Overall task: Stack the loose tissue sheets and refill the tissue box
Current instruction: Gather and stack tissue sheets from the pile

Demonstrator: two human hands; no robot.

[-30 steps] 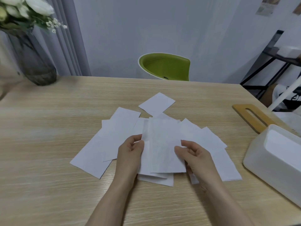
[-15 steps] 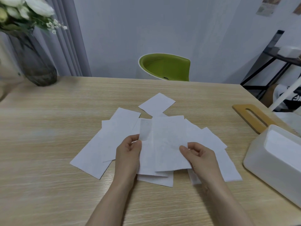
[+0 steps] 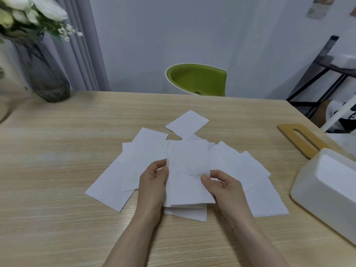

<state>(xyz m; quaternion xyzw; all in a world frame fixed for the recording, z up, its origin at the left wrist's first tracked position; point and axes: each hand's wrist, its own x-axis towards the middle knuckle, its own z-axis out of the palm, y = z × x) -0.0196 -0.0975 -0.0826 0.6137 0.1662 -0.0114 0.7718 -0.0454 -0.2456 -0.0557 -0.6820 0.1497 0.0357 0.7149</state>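
Observation:
Several loose white tissue sheets (image 3: 119, 182) lie fanned across the middle of the wooden table. My left hand (image 3: 153, 182) and my right hand (image 3: 221, 186) pinch the two side edges of a small stack of sheets (image 3: 187, 170), held just above the pile. One separate sheet (image 3: 187, 122) lies behind the rest. The white tissue box (image 3: 306, 191) stands open at the right edge. Its wooden lid (image 3: 289, 134) with a slot lies on the table behind it.
A dark glass vase (image 3: 41, 74) with white flowers stands at the table's far left corner. A green chair (image 3: 196, 79) sits behind the far edge. A black shelf frame (image 3: 316, 74) stands to the right of the table.
The top sheet has slid left and now lies squarely on the one below it. Both hands have drawn closer together on the stack's edges.

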